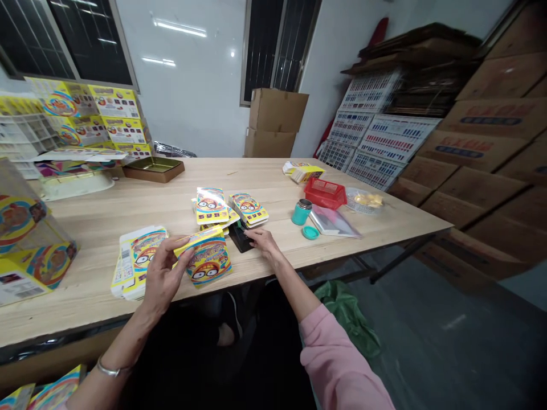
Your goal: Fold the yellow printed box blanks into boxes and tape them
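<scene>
My left hand (pixel 164 273) grips a small yellow printed carton (pixel 209 261) by its top edge, thumb in front, and the carton stands upright near the table's front edge. My right hand (pixel 265 245) is at a black tape dispenser (pixel 240 238), its fingers pressed together at the dispenser's near right side; whatever they pinch is too small to make out. Behind the carton lie one stack of flat cartons (pixel 211 206) and another stack (pixel 248 209), partly around the dispenser. Left of my left hand is a pile of flat cartons (pixel 139 256).
To the right stand a teal jar (pixel 302 212), its teal lid (pixel 310 232), a clear plastic folder (pixel 335 222), a red basket (pixel 325 193) and a bowl (pixel 363 200). A brown tray (pixel 154 169) sits at the back left. A clear-windowed display box (pixel 34 245) stands at far left.
</scene>
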Demonstrator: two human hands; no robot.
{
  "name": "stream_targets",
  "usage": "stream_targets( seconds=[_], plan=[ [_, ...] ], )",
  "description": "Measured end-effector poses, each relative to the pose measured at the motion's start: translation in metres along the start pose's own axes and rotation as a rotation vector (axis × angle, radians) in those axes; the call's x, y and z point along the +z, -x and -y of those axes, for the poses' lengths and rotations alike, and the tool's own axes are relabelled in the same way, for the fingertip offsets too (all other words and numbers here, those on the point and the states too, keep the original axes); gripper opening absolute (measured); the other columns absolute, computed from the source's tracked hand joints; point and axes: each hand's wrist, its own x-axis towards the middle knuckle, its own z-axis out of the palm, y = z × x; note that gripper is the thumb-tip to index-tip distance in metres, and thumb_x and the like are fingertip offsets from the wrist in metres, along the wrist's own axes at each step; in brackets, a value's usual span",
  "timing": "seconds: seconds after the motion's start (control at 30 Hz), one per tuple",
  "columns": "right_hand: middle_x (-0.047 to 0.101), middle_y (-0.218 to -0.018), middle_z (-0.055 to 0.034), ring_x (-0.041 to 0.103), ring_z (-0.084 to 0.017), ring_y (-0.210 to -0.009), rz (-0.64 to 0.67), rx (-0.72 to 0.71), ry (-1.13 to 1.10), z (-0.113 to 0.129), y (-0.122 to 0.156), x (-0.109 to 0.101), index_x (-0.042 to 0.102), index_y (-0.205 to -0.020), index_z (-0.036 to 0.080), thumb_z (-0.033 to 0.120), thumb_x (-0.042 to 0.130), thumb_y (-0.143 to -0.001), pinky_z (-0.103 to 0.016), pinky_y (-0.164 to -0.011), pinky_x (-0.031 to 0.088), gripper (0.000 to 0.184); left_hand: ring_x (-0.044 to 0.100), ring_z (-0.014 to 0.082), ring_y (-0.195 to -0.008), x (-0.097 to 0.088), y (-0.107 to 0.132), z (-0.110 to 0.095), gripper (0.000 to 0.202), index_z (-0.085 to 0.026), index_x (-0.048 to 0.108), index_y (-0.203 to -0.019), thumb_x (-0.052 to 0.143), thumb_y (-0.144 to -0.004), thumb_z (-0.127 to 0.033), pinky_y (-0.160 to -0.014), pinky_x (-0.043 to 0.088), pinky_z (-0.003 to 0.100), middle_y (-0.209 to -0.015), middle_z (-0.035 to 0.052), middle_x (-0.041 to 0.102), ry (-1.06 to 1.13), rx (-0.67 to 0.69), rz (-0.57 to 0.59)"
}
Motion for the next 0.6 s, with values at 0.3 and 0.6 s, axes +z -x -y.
stream_targets(
  seconds=[0.3,0.6],
  plan=[
    [0.059,-0.064,-0.0016,0.058,-0.018,-0.077,-0.103,-0.036,0.019,-0.011,0.023,0.003,0.057,-0.056,0.017,0.039,0.067,-0.066,-0.029,-0.072,0.049,0.026,0.065,0.0158,-0.09,0.005,-0.001,-0.018,0.024,-0.022,0.066,-0.097,0.073,-0.08,-0.037,-0.072,0.056,0.025,-0.101,0.0031,0.068,0.074,-0.186,-0.005],
    [0.058,-0.072,-0.0004,0.055,-0.015,-0.071,-0.136,-0.18,-0.046,0.042,0.1,0.022,0.062,-0.075,0.02,0.048,0.061,-0.078,-0.027,-0.069,0.048,0.028,0.066,0.018,-0.097,0.016,0.008,-0.023,0.018,-0.021,0.066,-0.098,0.068,-0.086,-0.035,-0.076,0.057,0.028,-0.102,0.004,0.068,-0.02,-0.086,0.087]
  ],
)
